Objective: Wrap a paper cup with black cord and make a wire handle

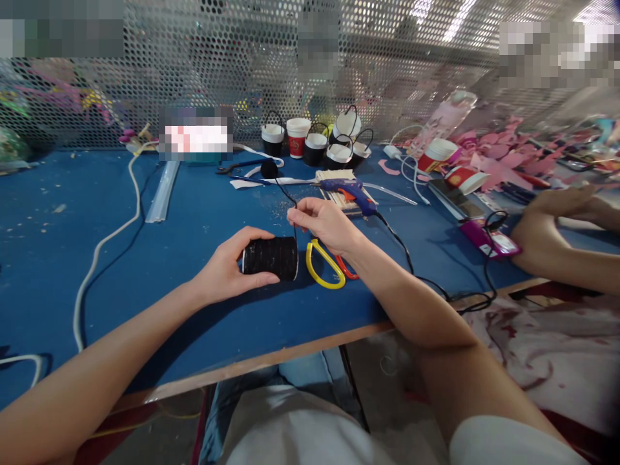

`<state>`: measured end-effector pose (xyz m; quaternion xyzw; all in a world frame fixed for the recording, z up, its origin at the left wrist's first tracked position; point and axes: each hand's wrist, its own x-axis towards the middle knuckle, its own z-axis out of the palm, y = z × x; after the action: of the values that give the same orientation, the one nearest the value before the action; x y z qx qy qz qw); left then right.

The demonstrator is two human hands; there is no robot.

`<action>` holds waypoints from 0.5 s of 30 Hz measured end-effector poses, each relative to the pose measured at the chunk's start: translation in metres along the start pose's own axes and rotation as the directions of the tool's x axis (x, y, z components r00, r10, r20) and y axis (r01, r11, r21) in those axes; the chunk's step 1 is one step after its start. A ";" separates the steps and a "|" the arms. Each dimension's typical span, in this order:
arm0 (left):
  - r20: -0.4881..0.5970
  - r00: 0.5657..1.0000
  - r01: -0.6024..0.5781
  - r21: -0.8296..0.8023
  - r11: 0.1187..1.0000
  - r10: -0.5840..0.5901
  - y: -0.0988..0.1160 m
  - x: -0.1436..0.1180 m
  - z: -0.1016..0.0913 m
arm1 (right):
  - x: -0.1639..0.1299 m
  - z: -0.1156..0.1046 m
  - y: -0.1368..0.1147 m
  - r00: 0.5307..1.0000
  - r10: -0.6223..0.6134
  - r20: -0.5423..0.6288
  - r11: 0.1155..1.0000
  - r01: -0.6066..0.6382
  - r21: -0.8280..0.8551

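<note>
My left hand (237, 265) is wrapped around a black cord-wound cylinder (271, 258) with pale edges, held on its side just above the blue table. Whether it is a spool or a covered cup I cannot tell. At its right end, my right hand (324, 223) pinches a thin black cord (285, 191). That cord runs up and left to a small black ball (269, 169) on the table. Scissors with a yellow and a red handle (325, 284) lie beneath my right wrist, their blades hidden.
A blue glue gun (356, 192) rests behind my right hand, its black cable trailing right. Farther back stand several black-and-white cups (316, 152), a red paper cup (298, 139) and pliers (232, 168). Glue sticks (163, 192) lie left. Another person's hands (552, 216) are at right.
</note>
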<state>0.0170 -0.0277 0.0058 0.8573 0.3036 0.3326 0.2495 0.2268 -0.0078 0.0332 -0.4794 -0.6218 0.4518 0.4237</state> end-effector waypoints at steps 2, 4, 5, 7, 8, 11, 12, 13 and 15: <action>-0.007 1.000 -0.017 0.001 1.000 0.017 0.000 0.000 0.000 | -0.001 0.001 0.000 1.000 0.005 0.003 1.000 -0.005 -0.025; -0.006 1.000 -0.026 0.001 1.000 0.026 0.000 0.000 -0.001 | -0.001 0.001 0.001 1.000 0.009 0.007 0.999 -0.009 -0.034; -0.004 1.000 -0.027 -0.001 1.000 0.027 0.000 0.000 -0.001 | -0.001 0.001 0.002 1.000 0.009 0.011 0.999 -0.009 -0.032; -0.005 1.000 -0.028 -0.006 1.000 0.028 0.000 0.000 -0.001 | -0.002 0.002 0.002 1.000 0.013 0.014 1.000 -0.013 -0.023; -0.009 0.999 -0.030 -0.007 1.000 0.030 0.000 0.000 0.000 | -0.002 0.002 0.003 1.000 0.017 0.015 1.000 -0.017 -0.021; -0.021 0.999 -0.049 -0.011 0.999 0.049 0.000 0.000 0.000 | -0.002 0.003 0.004 0.999 0.032 0.017 0.999 -0.032 -0.024; -0.025 0.998 -0.058 -0.012 0.998 0.057 0.000 0.000 0.000 | -0.002 0.003 0.004 0.999 0.035 0.020 0.999 -0.035 -0.023; -0.028 0.998 -0.065 -0.012 0.998 0.064 0.000 0.000 -0.001 | -0.002 0.004 0.005 0.999 0.038 0.026 0.999 -0.037 -0.021; -0.038 0.996 -0.079 -0.013 0.997 0.079 0.000 0.000 -0.001 | -0.002 0.004 0.005 0.998 0.043 0.036 0.999 -0.042 -0.015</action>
<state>0.0170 -0.0276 0.0066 0.8604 0.2718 0.3604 0.2367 0.2247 -0.0093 0.0269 -0.4872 -0.6222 0.4649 0.3993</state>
